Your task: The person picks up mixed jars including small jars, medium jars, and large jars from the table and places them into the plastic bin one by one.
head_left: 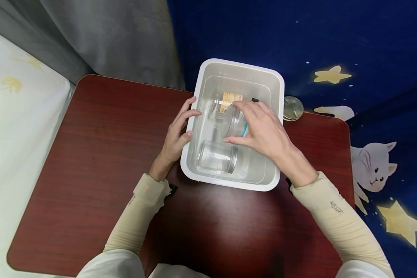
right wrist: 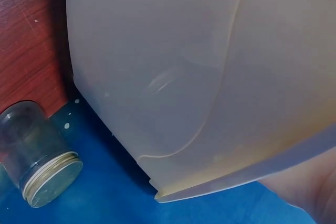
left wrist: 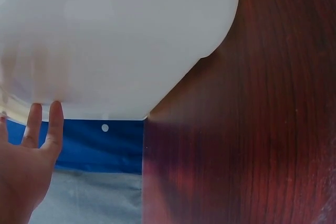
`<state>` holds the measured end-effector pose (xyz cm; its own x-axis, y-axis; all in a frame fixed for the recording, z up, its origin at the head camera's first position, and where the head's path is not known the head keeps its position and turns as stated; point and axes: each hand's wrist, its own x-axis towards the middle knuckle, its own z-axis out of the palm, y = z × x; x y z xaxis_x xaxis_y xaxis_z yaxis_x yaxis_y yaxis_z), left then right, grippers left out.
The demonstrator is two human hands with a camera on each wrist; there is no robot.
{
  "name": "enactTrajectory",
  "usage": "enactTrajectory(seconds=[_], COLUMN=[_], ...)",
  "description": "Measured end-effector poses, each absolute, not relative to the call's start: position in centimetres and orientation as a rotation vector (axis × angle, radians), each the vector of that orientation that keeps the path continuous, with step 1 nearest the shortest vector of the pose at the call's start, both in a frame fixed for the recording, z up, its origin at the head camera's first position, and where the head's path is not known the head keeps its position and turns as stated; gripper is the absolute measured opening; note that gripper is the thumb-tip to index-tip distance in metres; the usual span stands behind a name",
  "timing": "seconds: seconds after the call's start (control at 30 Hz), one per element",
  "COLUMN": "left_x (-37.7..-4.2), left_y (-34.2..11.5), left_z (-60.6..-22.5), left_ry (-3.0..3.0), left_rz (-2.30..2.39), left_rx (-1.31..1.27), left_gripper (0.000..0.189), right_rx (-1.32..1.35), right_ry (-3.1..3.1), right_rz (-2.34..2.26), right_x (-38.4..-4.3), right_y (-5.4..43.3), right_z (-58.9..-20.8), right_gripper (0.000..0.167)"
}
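A white plastic bin [head_left: 241,185] stands on the table, with clear jars inside. My right hand [head_left: 267,133] reaches into it and grips a clear jar [head_left: 231,121] between thumb and fingers; a blue-edged label shows partly behind the hand. Under and beside that one lies a jar with an orange label [head_left: 233,97]. Another clear jar [head_left: 215,156] lies on its side near the bin's front end, its silver lid toward the right. At the bin's left rim, my left hand [head_left: 175,137] rests with spread fingers, fingertips at the edge. In the left wrist view, fingers [left wrist: 55,124] extend along the bin's outer wall.
Just right of the bin stands a lidded clear jar [right wrist: 39,156], its round lid [head_left: 293,108] facing up in the head view. The dark red table [head_left: 100,154] stretches to the left. A blue curtain [head_left: 236,31] and a grey curtain [head_left: 125,42] hang behind.
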<state>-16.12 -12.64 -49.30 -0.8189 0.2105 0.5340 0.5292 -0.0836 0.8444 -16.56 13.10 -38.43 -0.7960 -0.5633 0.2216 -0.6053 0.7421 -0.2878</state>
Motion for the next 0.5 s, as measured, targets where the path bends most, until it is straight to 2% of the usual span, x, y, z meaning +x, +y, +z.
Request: enactTrajectory(seconds=[0.5], left_x=[-15.9], left_y=[-12.7], left_z=[-49.3], left_ry=[-1.993], left_rz=[-1.998], left_rx=[-0.792], left_gripper=[0.07], right_rx=[1.005], right_ry=[-2.926], right_rz=[0.444], right_x=[-16.8], right_y=[11.6], right_z=[-38.8], right_gripper=[0.093])
